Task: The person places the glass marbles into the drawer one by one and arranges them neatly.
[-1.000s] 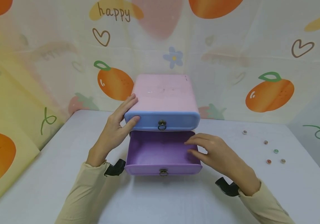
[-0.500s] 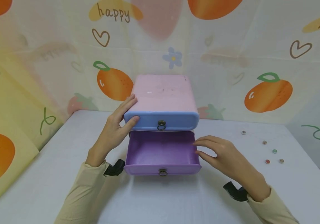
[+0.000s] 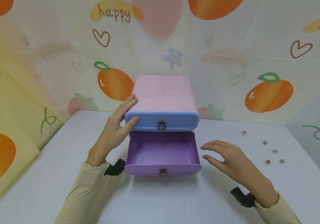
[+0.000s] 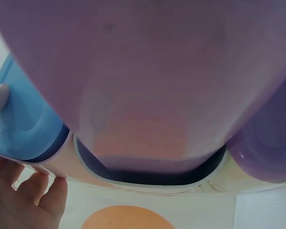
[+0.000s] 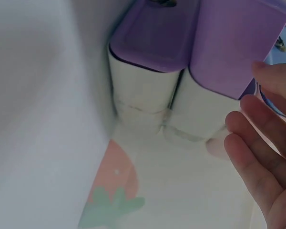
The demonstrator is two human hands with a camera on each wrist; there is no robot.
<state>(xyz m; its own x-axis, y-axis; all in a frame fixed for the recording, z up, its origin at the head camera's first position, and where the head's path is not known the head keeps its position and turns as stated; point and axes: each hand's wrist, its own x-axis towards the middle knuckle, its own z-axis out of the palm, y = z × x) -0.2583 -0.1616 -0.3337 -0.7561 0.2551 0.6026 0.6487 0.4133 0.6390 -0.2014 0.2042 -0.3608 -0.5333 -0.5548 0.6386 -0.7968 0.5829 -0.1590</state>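
Note:
A small drawer cabinet with a pink top (image 3: 164, 93) stands at the middle of the table. Its upper blue drawer (image 3: 146, 121) is closed, while the purple drawer (image 3: 162, 149) below is pulled out with nothing inside. My left hand (image 3: 112, 130) rests on the cabinet's left front corner, thumb on the blue front and fingers along the side. Just right of the purple drawer, my right hand (image 3: 232, 161) hovers apart from it, fingers loosely bent and holding nothing. Both wrist views show another closed purple drawer (image 5: 157, 36) beneath the pulled-out one.
Several small round beads, among them a green bead (image 3: 275, 151) and a red bead (image 3: 267, 161), lie on the white table (image 3: 165, 202) at the right. A fruit-printed cloth (image 3: 218, 37) hangs behind the cabinet. Each drawer front seen from the head carries a ring pull (image 3: 163, 172).
My right hand has drawn back to the right, from over the purple drawer's right side to beside it. My left hand, the cabinet and the drawers have stayed put.

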